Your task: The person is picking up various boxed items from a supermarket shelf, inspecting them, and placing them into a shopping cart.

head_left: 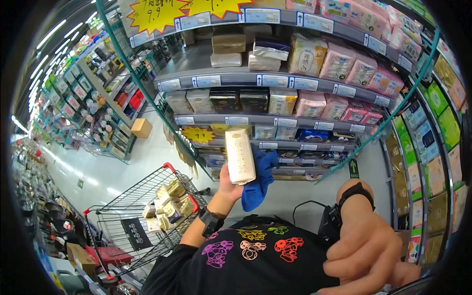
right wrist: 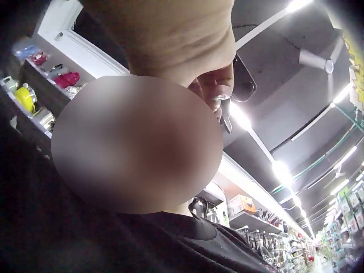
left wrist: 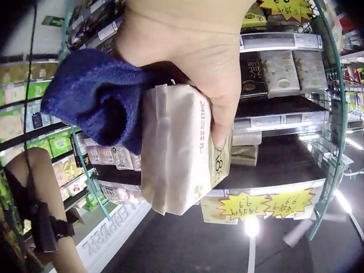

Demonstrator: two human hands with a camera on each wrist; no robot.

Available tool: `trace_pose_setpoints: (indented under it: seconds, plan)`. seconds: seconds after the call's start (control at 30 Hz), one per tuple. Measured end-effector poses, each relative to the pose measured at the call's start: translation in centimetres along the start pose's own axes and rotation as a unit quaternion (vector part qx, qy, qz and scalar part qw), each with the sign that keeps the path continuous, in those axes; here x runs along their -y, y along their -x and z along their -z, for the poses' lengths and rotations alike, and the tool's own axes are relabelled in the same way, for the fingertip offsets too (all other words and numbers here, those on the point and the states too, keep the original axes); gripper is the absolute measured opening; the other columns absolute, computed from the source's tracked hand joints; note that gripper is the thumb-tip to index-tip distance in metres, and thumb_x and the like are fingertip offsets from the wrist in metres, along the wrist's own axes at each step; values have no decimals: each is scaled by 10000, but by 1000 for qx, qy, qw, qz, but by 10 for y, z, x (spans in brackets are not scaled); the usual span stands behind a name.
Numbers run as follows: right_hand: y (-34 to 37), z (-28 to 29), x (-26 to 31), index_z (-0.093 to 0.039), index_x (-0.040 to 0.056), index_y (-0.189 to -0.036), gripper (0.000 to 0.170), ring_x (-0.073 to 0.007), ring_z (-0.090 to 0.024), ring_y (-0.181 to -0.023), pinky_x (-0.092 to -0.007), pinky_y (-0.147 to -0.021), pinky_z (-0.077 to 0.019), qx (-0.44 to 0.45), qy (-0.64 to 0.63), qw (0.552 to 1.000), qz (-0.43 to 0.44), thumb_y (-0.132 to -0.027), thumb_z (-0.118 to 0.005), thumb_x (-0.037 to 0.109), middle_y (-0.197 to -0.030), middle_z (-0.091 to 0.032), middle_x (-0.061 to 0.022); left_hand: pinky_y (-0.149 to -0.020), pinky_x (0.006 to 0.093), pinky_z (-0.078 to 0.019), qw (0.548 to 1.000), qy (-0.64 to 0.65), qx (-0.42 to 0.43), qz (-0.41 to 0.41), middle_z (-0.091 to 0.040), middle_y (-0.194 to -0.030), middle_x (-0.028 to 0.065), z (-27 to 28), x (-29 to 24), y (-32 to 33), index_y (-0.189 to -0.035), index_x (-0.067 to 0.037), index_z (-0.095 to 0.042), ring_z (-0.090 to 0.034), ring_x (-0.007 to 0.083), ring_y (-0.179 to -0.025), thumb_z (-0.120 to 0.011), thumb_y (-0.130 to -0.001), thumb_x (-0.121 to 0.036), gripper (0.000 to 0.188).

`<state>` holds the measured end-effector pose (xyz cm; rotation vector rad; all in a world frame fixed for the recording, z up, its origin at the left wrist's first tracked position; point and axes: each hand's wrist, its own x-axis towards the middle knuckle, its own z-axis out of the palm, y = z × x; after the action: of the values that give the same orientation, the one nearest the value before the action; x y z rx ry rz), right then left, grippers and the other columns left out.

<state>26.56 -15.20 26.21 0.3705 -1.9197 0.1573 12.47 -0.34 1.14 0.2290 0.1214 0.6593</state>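
Observation:
A cream-coloured tissue pack [head_left: 239, 156] stands tilted in my left hand [head_left: 228, 186], in front of the shelves. In the left wrist view, my left hand [left wrist: 182, 45] grips the pack [left wrist: 176, 151] with the thumb along its printed side. A blue cloth [head_left: 261, 179] hangs beside the pack at the same hand; the cloth [left wrist: 94, 94] is bunched up in the left wrist view. My right hand [head_left: 364, 246] is raised close to the head camera with bent fingers. In the right wrist view, the right hand's fingers [right wrist: 215, 88] are beside a small dark object; whether they hold it is unclear.
A wire shopping cart [head_left: 110, 209] with several packs [head_left: 169, 204] inside stands at the left. Shelves of tissue packs [head_left: 339, 59] rise ahead, and more shelving [head_left: 427, 162] lines the right. A cardboard box [head_left: 141, 128] sits on the floor beyond the cart.

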Motion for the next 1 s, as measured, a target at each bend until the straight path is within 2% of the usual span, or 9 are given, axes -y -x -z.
trace_pose_setpoints:
  seconds: [0.1,0.17,0.2,0.27,0.33,0.47,0.63,0.93,1.0]
  plan:
    - [17,11,20,-452,-32,-797,94,-266,-532,-544,-339,-434,-419,57,-53,996,-33,-769,-532,10,-700,-589,-198,-988,498,-327,999,6,32,7,-423,-1321,168,5,0,0,-1325,-112,-369,-440,330,-1179,-478,-811,-464,632]
    - [20,11,24,-519,-33,-574,190,-302,-548,-559,-366,-456,-450,61,-76,994,-52,-755,-515,22,-642,-560,-187,-1030,499,-298,997,-14,72,4,-409,-1334,164,-1,2,4,-1357,-108,-329,-419,336,-1209,-523,-786,-460,699]
    - [19,12,22,-502,-1,-567,194,-289,-531,-532,-353,-453,-443,56,-72,995,-41,-757,-520,32,-612,-541,-149,-1030,500,-297,998,-17,63,8,-407,-1336,166,-2,2,4,-1358,-107,-326,-419,339,-1209,-521,-785,-464,702]
    - [9,10,20,-391,23,-808,152,-239,-490,-477,-317,-421,-400,45,-43,996,-57,-771,-538,25,-641,-552,-121,-1030,501,-296,999,-22,45,17,-401,-1340,170,-2,3,2,-1361,-107,-321,-418,344,-1208,-516,-785,-472,709]
    - [-3,7,22,-204,6,-1301,624,-165,-444,-424,-270,-364,-329,32,8,993,-111,-795,-567,-11,-758,-612,-141,-1026,505,-298,994,-28,100,40,-394,-1343,174,-6,4,0,-1363,-106,-315,-417,347,-1209,-507,-792,-472,705]
    - [4,8,9,-479,10,-901,319,-168,-613,-580,-295,-422,-455,-109,74,991,17,-709,-723,83,-734,-615,-98,-1017,514,-304,991,-28,125,43,-387,-1343,190,-3,2,-2,-1366,-103,-307,-420,356,-1204,-481,-804,-479,698]
    - [4,14,15,-492,5,-913,291,-180,-604,-630,-303,-477,-459,-159,101,982,27,-721,-702,67,-765,-612,-107,-1014,515,-310,983,-2,181,42,-381,-1342,210,-15,4,5,-1352,-60,-319,-429,361,-1194,-407,-834,-492,680]
    - [8,17,39,-516,-4,-935,246,-203,-587,-719,-317,-575,-465,-174,82,980,43,-742,-663,38,-821,-606,-122,-1024,487,-313,994,-46,96,26,-400,-1342,174,13,0,14,-1357,-73,-320,-433,336,-1200,-440,-835,-455,658]
    - [8,17,48,-521,-6,-940,237,-208,-584,-739,-320,-597,-466,-166,74,981,66,-747,-654,31,-833,-605,-126,-952,447,-408,995,28,96,6,-520,-1220,151,4,2,19,-1289,-76,-419,-535,297,-1084,-388,-883,-403,522]
